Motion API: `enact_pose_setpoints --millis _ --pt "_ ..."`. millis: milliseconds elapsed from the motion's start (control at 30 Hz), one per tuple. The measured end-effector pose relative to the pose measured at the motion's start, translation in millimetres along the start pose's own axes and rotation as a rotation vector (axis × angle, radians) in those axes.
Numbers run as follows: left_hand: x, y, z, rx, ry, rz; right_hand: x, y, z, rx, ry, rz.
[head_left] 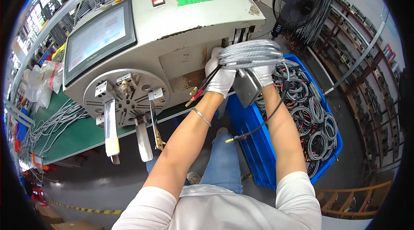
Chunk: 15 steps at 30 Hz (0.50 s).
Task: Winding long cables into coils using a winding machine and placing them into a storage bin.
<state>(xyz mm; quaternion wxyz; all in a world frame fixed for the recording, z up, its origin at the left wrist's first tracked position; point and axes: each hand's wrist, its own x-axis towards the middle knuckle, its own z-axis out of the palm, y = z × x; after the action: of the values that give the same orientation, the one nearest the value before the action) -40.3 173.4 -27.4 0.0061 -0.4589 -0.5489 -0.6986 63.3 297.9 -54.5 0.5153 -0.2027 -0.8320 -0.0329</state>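
A coil of grey braided cable (pixel 250 53) sits between my hands at the right end of a machine. My left hand (pixel 221 79), in a white glove, grips the coil's left side, with most fingers hidden behind it. Black leads with gold and red plugs (pixel 196 95) stick out beside that wrist. My right hand (pixel 264 74), also gloved, holds the coil's right side from below, its fingers covered by the loops. Just under the coil, between my wrists, is a grey metal plate (pixel 247 88). One loose dark cable end with a gold tip (pixel 230 140) hangs down past my right forearm.
The cream machine (pixel 207 10) carries a touchscreen (pixel 98 38), a red button (pixel 158 0) and a round slotted disc (pixel 126 96) with metal arms. A blue crate (pixel 254 152) full of cable coils stands right. Behind are a black fan (pixel 297 0) and shelves (pixel 366 70).
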Motion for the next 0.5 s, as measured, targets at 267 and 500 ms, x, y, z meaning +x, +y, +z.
enact_pose_setpoints --millis 267,500 --pt "-2.0 -13.4 3.9 -0.043 0.036 0.048 -3.3 3.6 13.0 0.231 -0.026 0.299" --pt "-1.3 -10.0 4.6 -0.083 0.034 0.042 -4.9 20.3 21.4 0.036 -0.063 0.172"
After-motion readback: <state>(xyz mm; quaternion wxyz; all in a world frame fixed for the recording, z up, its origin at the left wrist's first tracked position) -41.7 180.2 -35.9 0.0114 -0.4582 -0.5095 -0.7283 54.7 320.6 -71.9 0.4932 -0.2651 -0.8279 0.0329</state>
